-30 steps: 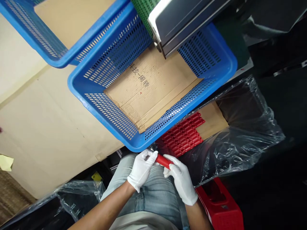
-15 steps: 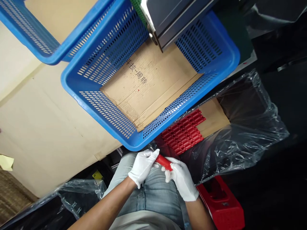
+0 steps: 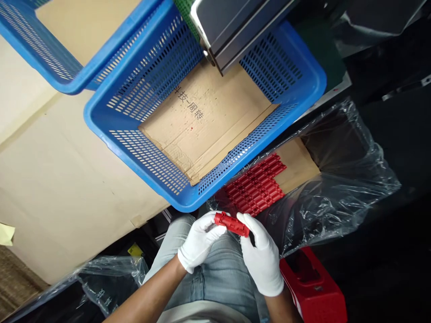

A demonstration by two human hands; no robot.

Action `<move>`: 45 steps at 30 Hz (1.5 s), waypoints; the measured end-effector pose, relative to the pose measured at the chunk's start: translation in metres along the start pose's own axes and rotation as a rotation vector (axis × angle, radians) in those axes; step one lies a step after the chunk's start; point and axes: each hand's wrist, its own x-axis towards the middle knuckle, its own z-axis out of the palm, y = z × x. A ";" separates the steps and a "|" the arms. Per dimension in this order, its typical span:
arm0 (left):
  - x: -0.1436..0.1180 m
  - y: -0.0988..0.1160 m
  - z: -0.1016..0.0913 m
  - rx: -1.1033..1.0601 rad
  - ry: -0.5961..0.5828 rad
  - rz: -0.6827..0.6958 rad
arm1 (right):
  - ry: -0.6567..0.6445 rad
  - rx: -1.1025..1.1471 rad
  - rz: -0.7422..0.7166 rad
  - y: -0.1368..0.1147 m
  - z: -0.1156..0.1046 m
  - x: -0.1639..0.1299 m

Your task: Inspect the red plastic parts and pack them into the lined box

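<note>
Both gloved hands pinch a small red plastic part (image 3: 231, 224) above the lap; left hand (image 3: 200, 242) closed on its left end, right hand (image 3: 262, 255) on its right; long axis running left-right, just near the blue basket (image 3: 188, 204)

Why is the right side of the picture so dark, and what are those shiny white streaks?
Head view: the right side falls into deep shadow, so little shows there; the streaks are glare on the crinkled clear plastic bag. The blue perforated plastic basket is evenly lit and sharp. Both white-gloved hands, left hand and right hand, and the small red plastic part look bright, in focus.
</note>
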 end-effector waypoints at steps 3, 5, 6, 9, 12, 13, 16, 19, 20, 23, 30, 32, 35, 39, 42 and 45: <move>-0.002 -0.006 0.002 -0.003 0.018 0.049 | 0.065 0.024 0.039 -0.002 0.001 0.000; -0.002 -0.009 0.002 0.005 0.017 0.061 | 0.089 0.026 0.027 -0.002 0.001 0.000; -0.002 -0.011 0.002 0.013 0.014 0.060 | 0.102 0.020 0.017 -0.002 0.001 0.000; -0.001 -0.014 -0.001 0.033 -0.007 0.029 | 0.151 -0.041 -0.031 -0.003 0.001 -0.001; 0.000 -0.016 -0.003 0.038 -0.015 -0.005 | 0.185 -0.093 -0.066 -0.005 0.002 -0.002; 0.000 -0.016 -0.003 0.035 -0.015 -0.008 | 0.188 -0.094 -0.071 -0.005 0.003 -0.002; 0.002 -0.019 -0.004 0.027 -0.007 -0.010 | 0.185 -0.077 -0.069 -0.005 0.006 -0.002; 0.003 -0.022 -0.004 0.007 0.000 -0.015 | 0.176 -0.064 -0.067 -0.004 0.008 0.000; 0.003 -0.022 -0.004 -0.004 -0.001 -0.019 | 0.173 -0.063 -0.069 -0.003 0.008 0.000; 0.005 -0.023 -0.003 -0.039 -0.002 -0.033 | 0.167 -0.061 -0.074 -0.002 0.007 0.002; 0.009 -0.026 -0.002 -0.039 -0.010 -0.043 | 0.152 -0.048 -0.051 0.002 0.007 0.002; 0.009 -0.026 -0.001 0.036 -0.001 -0.026 | 0.121 -0.087 -0.024 0.003 0.008 0.005; 0.015 -0.023 0.003 0.276 0.025 0.093 | -0.074 -0.173 0.021 0.005 0.010 0.013; 0.035 -0.011 0.020 0.814 -0.076 0.354 | -0.093 -0.239 0.109 0.010 0.010 0.017; 0.053 0.000 0.043 1.293 -0.077 0.571 | -0.042 -0.226 0.207 0.019 0.007 0.015; 0.067 0.008 0.066 1.521 -0.104 0.649 | -0.027 -0.024 0.293 0.040 0.003 0.019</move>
